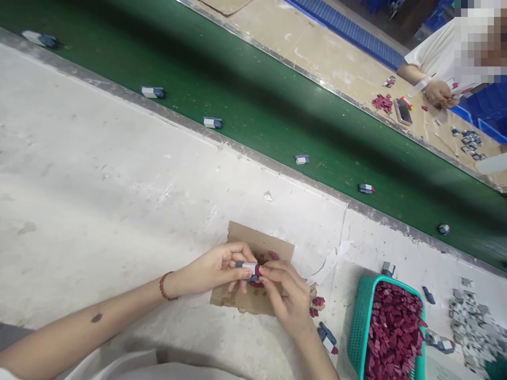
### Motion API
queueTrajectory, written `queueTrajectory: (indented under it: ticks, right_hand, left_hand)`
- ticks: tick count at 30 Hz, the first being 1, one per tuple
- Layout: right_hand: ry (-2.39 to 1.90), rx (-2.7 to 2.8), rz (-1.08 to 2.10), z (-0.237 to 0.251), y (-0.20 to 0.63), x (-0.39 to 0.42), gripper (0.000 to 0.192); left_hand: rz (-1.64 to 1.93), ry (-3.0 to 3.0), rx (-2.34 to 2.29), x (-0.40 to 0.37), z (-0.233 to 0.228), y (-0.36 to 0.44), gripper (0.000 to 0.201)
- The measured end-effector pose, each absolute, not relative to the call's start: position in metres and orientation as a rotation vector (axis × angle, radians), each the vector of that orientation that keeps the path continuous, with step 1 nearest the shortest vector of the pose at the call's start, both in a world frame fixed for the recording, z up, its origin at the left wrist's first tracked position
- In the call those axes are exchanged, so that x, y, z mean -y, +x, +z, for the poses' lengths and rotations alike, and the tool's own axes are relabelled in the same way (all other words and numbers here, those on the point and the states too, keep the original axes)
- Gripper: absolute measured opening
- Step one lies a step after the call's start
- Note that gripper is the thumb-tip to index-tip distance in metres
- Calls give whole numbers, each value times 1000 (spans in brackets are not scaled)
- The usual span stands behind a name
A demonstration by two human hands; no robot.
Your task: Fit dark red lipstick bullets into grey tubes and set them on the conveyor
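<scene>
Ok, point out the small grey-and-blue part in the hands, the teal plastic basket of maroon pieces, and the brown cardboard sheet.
Small grey-and-blue part [248,267], head view, grey middle.
Teal plastic basket [358,322], head view, left wall.
Brown cardboard sheet [247,235], head view, bare top area.

We are on a small-parts assembly line in a factory or workshop — the long green conveyor belt [277,111] running across the scene shows it, carrying little grey-and-blue assembled pieces [212,122] spaced along its length. Worn, pale worktops [99,174] flank the belt on both sides. On our near side a teal basket [362,316] brims with dark red parts, beside a heap of grey parts [473,316]. On the far side another person's hand [438,92] works over similar piles — with blue crates [489,129] behind.
</scene>
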State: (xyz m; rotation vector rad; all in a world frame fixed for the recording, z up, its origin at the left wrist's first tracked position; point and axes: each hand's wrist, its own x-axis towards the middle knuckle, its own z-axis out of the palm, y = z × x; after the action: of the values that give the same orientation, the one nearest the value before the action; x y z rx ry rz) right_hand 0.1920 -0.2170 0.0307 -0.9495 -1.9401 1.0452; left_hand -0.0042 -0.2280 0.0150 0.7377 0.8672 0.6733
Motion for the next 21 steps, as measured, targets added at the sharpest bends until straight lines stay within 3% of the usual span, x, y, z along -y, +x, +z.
queueTrajectory:
  ticks: [4, 14, 17, 21]
  right_hand:
    - [-1144, 1738, 1161, 31, 191, 219, 7]
    - [-1191, 1759, 967, 52, 203, 228, 13]
    - [-1428, 1804, 754, 70, 245, 233, 18]
    - [-2040, 1692, 242, 86, 325, 248, 20]
  left_hand:
    - [654, 826, -952, 229, 23, -3, 35]
    - [553, 1194, -1027, 203, 26, 3, 30]
    - [638, 1373, -1066, 160, 34, 6, 31]
    - [829, 1506, -1392, 88, 33, 8, 38]
